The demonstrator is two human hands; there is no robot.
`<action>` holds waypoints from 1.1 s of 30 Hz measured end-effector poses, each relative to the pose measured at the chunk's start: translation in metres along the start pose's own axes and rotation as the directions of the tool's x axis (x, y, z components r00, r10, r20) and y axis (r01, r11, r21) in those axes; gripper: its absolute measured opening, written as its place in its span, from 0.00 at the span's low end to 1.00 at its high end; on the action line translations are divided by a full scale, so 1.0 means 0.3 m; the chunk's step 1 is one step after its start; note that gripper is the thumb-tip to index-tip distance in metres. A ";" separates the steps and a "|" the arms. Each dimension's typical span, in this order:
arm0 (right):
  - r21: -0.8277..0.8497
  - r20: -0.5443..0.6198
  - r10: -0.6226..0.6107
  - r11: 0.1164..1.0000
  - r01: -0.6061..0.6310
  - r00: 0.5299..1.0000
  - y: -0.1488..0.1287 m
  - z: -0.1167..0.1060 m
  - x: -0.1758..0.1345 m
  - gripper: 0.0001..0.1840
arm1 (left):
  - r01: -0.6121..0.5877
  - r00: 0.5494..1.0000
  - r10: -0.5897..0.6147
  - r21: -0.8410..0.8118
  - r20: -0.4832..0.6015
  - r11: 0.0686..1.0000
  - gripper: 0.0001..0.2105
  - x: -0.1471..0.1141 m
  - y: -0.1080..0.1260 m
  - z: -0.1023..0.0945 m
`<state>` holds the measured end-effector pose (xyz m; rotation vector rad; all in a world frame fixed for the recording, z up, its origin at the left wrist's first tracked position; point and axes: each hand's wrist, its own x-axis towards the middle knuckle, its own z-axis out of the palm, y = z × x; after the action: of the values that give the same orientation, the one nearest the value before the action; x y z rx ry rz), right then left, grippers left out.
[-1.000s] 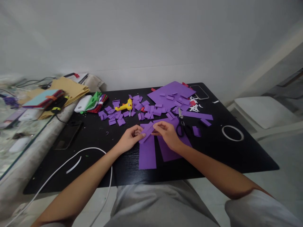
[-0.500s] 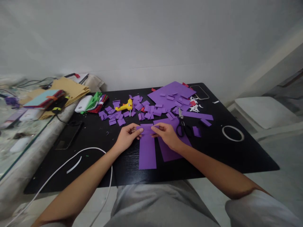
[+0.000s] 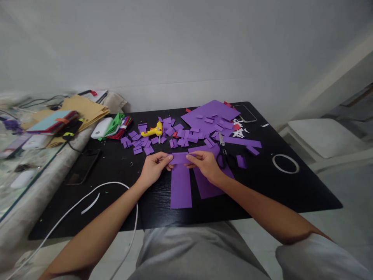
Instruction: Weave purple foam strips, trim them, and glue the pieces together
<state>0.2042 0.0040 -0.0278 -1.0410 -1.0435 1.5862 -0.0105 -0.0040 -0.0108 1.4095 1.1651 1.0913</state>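
above the long purple sheet on the counter, my left hand and right hand pinch closed on opposite ends of a purple strip; i'd hold both grips level and light.

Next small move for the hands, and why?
Probably fold or crease the purple strip along its length: the left hand and right hand pinch its opposite ends, and the small purple pieces near the yellow glue gun look folded.
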 end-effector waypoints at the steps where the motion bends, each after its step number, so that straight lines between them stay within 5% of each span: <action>1: -0.006 0.005 0.001 1.000 -0.001 1.000 0.001 0.000 0.001 0.22 | -0.004 1.000 0.004 0.002 -0.003 1.000 0.19 0.000 0.001 -0.001; 14: -0.026 -0.064 -0.083 0.996 0.082 0.994 0.005 -0.009 0.000 0.18 | -0.015 1.000 0.014 -0.106 -0.003 0.994 0.18 0.008 -0.023 -0.011; 26: -0.114 0.077 -0.060 0.991 0.068 0.995 0.043 0.001 -0.001 0.18 | -0.096 0.986 0.072 -0.154 -0.153 0.983 0.23 0.023 -0.052 -0.009; 33: -0.141 0.152 -0.039 0.988 0.060 0.988 0.043 0.008 -0.019 0.22 | -0.111 0.990 0.093 -0.178 -0.104 0.978 0.21 0.018 -0.050 0.003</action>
<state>0.2000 -0.0044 -0.0385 -0.9959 -1.2928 1.5853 -0.0105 0.0023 -0.0253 1.2971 1.0384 1.3162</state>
